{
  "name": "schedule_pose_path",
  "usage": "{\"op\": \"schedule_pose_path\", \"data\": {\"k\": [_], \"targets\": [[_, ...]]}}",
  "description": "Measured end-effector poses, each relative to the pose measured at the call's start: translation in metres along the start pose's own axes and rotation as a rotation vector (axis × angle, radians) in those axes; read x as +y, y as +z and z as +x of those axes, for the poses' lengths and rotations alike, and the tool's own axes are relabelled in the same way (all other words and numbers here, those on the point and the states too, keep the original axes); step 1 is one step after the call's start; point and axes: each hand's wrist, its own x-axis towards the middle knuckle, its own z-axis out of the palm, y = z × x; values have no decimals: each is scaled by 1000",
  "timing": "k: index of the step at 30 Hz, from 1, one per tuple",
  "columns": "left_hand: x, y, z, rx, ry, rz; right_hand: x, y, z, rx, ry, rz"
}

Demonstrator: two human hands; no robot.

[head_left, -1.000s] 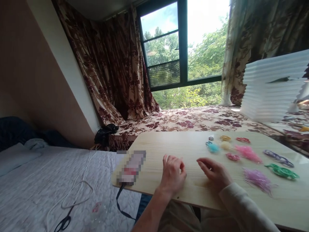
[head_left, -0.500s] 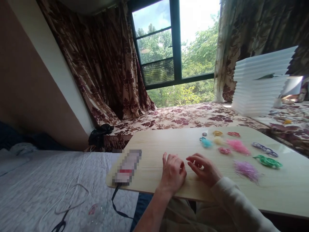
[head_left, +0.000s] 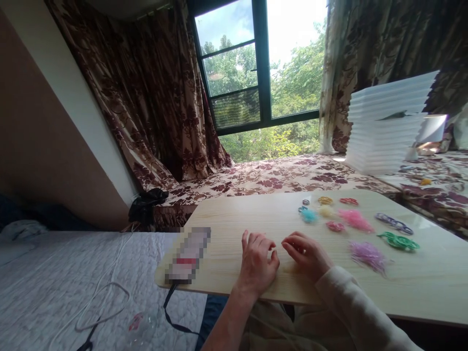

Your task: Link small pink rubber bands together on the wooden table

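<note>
My left hand (head_left: pixel 258 261) is over the near part of the pale wooden table (head_left: pixel 226 214), its fingers curled with a small gap between thumb and forefinger. A short way to its right, my right hand (head_left: pixel 307 254) has thumb and fingers drawn together in a pinch. Whatever either hand may hold is too small or hidden to make out. Nearest my right hand lies a loose heap of thin lilac bands (head_left: pixel 367 256). Beyond it are a pink heap of bands (head_left: pixel 355 219), a teal heap (head_left: pixel 308 216) and a cream one (head_left: pixel 326 211).
Looped green rings (head_left: pixel 398 241), purple-and-white rings (head_left: pixel 394 223), red rings (head_left: pixel 348 200) and yellow rings (head_left: pixel 325 200) lie at the table's right. A blurred-out flat object (head_left: pixel 188 256) with a black strap rests at the left edge. White foam sheets (head_left: pixel 383 131) stand behind.
My left thumb and forefinger have parted slightly. My right fingertips have come closer together. The whole view has shifted a little, with the table things now further left.
</note>
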Motion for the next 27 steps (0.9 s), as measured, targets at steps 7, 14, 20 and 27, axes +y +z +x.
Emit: {"op": "schedule_pose_path", "data": {"k": [7, 14, 20, 27], "targets": [[4, -4, 2, -71, 19, 9, 0, 2, -1, 2, 6, 31], [3, -6, 2, -95, 62, 76, 0, 3, -1, 6, 10, 36], [3, -6, 1, -77, 30, 76, 3, 1, -1, 33, 37, 24], [3, -7, 1, -85, 19, 78, 3, 3, -3, 16, 41, 45]]}}
